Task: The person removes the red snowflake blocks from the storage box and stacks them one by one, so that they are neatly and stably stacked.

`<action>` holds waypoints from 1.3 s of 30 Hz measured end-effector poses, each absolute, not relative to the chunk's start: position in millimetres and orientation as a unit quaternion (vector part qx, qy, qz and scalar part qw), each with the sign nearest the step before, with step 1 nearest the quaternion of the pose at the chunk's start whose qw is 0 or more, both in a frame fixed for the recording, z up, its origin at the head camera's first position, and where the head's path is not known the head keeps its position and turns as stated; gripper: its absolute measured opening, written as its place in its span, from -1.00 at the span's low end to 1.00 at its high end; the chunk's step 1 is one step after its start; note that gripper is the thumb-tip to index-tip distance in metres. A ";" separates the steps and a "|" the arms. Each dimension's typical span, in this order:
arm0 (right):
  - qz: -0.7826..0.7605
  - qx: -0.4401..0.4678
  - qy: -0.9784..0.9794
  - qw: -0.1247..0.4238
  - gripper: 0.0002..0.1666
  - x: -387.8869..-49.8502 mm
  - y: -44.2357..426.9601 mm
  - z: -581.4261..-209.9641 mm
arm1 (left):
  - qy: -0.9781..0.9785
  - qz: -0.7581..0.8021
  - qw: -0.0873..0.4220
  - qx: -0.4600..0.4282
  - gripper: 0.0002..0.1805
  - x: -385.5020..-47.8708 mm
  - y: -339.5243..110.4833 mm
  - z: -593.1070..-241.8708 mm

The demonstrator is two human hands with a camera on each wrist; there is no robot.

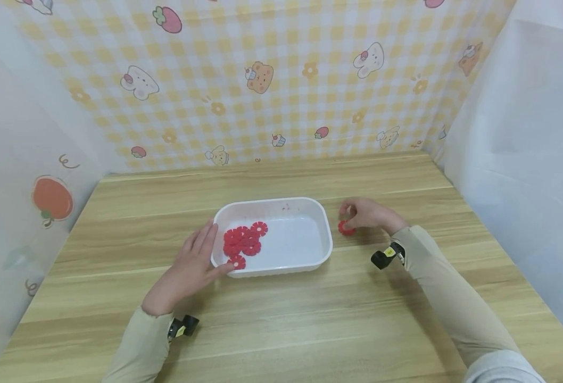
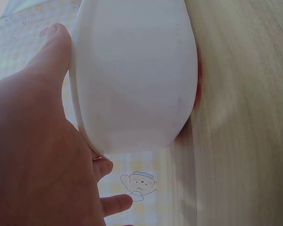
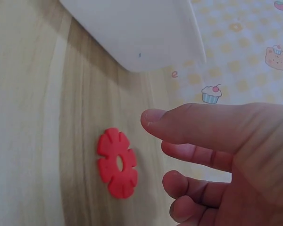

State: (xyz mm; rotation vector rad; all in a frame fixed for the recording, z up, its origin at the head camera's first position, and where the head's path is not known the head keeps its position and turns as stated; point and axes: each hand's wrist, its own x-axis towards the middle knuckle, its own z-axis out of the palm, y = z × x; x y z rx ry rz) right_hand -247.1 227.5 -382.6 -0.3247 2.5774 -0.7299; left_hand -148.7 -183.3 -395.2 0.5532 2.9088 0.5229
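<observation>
A white plastic tray (image 1: 293, 239) stands on the table, with several red flower-shaped plastic discs (image 1: 250, 247) gathered in its left part. My left hand (image 1: 185, 268) rests against the tray's left end, its fingers along the left rim and its thumb over the near rim. To the right of the tray, my right hand (image 1: 371, 214) hovers by a single red notched disc (image 3: 108, 165) with a hole in its middle. The right wrist view shows that disc lying on the wood, apart from the thumb and the loosely bent fingers.
The tabletop (image 1: 281, 324) has a light wood grain. A yellow checked cloth (image 1: 291, 101) with cartoon prints hangs behind it, and pale sheets (image 1: 526, 138) hang at both sides. A small black camera (image 1: 384, 258) is strapped to each wrist.
</observation>
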 end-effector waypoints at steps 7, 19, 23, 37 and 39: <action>-0.261 -0.110 0.934 0.219 -0.55 -248.2 220.2 -374.4 | 0.965 0.175 0.062 0.186 0.11 -147.4 -183.5 -392.8; -0.269 -0.126 0.930 0.217 -0.57 -252.3 209.5 -360.4 | 0.965 0.175 0.063 0.184 0.12 -147.1 -182.8 -392.7; -0.270 -0.133 0.929 0.213 -0.54 -254.5 205.4 -355.3 | 0.965 0.173 0.062 0.185 0.11 -146.6 -182.0 -391.3; -0.284 -0.149 0.926 0.199 -0.63 -255.2 178.2 -337.6 | 0.966 0.174 0.068 0.178 0.11 -145.3 -182.0 -391.3; -0.284 -0.145 0.926 0.201 -0.63 -255.9 173.9 -336.2 | 0.966 0.175 0.067 0.180 0.10 -145.8 -181.3 -391.3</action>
